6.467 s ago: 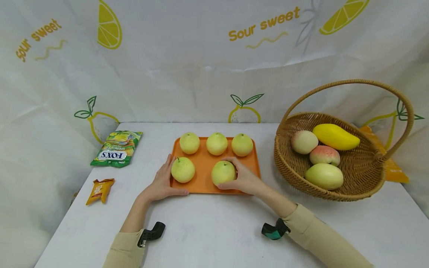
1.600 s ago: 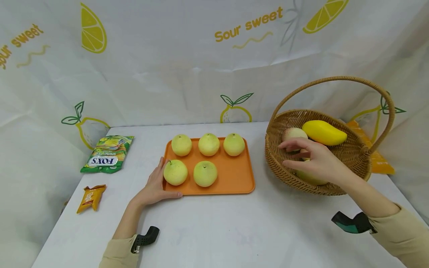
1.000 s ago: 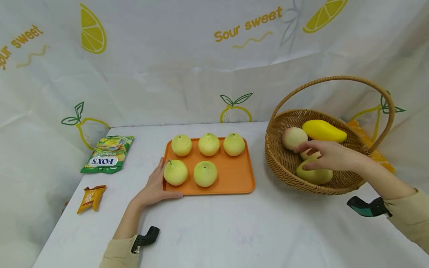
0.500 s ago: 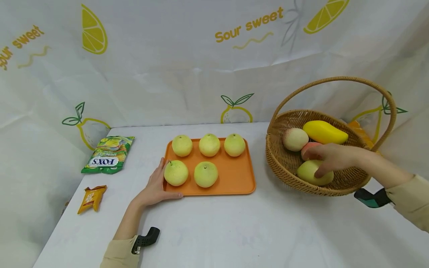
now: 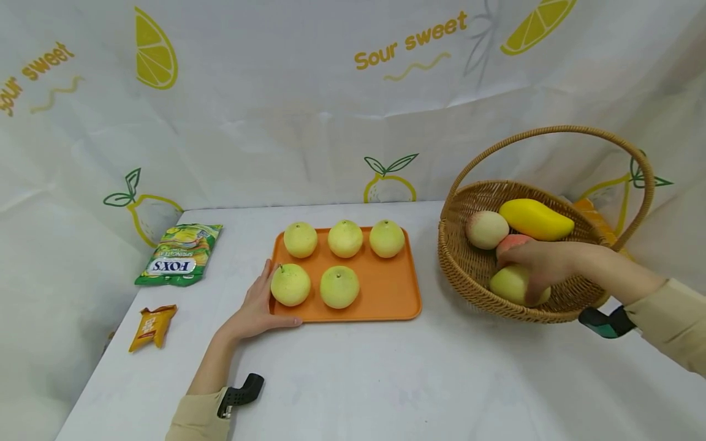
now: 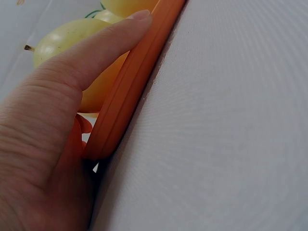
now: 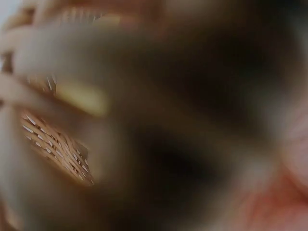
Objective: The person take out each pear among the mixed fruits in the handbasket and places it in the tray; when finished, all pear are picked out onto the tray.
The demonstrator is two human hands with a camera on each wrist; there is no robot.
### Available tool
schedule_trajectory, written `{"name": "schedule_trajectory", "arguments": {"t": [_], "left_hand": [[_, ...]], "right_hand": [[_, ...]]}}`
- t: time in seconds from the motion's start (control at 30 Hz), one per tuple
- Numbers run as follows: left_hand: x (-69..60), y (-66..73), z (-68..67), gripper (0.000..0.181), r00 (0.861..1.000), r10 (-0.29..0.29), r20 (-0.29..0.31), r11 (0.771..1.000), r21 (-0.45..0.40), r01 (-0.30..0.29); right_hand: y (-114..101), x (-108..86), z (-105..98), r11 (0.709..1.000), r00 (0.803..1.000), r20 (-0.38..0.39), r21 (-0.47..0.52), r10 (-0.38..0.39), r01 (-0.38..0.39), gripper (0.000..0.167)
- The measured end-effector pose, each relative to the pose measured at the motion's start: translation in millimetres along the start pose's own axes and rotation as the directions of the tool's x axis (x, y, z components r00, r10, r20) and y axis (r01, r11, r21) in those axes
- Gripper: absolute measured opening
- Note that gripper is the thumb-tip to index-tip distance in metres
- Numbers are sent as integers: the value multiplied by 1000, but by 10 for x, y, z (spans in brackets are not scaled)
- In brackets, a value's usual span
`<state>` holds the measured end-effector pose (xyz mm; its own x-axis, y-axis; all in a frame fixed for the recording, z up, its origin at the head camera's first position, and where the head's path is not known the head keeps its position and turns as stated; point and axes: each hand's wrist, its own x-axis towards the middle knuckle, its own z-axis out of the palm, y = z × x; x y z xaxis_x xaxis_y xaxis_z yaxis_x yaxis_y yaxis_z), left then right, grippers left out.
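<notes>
My left hand rests at the near left corner of an orange tray, its straight thumb along the front rim and its fingers against the left side. On the tray sit several round yellow-green pears, three in the back row and two in front, including a front-left pear. Inside the wicker basket, my right hand grips a pale green oval fruit, thumb over its near side and fingers over the far side. A reddish peach lies just behind it, partly covered. The right wrist view is mostly blurred.
A whitish peach and a yellow mango also lie in the basket, under its tall arched handle. At left are a green candy bag and a small orange packet. An orange bag shows behind the basket.
Earlier, my right hand held the front-row pear on the tray, which now sits further left. Since then it moved right into the basket and closed on the oval fruit. My left hand stays at the tray.
</notes>
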<state>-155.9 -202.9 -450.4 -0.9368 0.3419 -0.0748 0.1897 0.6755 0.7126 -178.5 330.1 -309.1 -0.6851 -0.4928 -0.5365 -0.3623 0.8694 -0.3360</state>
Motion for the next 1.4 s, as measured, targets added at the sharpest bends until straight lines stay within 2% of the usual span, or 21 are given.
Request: {"name": "schedule_trajectory", "arguments": {"t": [0.27, 0.63, 0.93, 1.17, 1.4], "left_hand": [[5, -7, 13, 125, 1000, -6, 2, 1000, 9, 6], [6, -2, -1, 127, 1000, -3, 1, 1000, 8, 3], [12, -6, -4, 127, 1000, -4, 0, 1000, 9, 4], [7, -9, -2, 127, 1000, 1, -4, 1000, 6, -1], [8, -9, 6, 127, 1000, -7, -1, 1000, 3, 7]], "right_hand": [[-63, -5, 2, 999, 1000, -1, -50, 1, -1, 60], [-86, -16, -30, 996, 999, -29, -84, -22, 19, 67], [-88, -70, -23, 997, 992, -115, -55, -58, 52, 66], [-108, -159, -29, 993, 964, -238, -34, -117, 112, 68], [-129, -216, 12, 985, 930, -352, 90, -107, 147, 68]]}}
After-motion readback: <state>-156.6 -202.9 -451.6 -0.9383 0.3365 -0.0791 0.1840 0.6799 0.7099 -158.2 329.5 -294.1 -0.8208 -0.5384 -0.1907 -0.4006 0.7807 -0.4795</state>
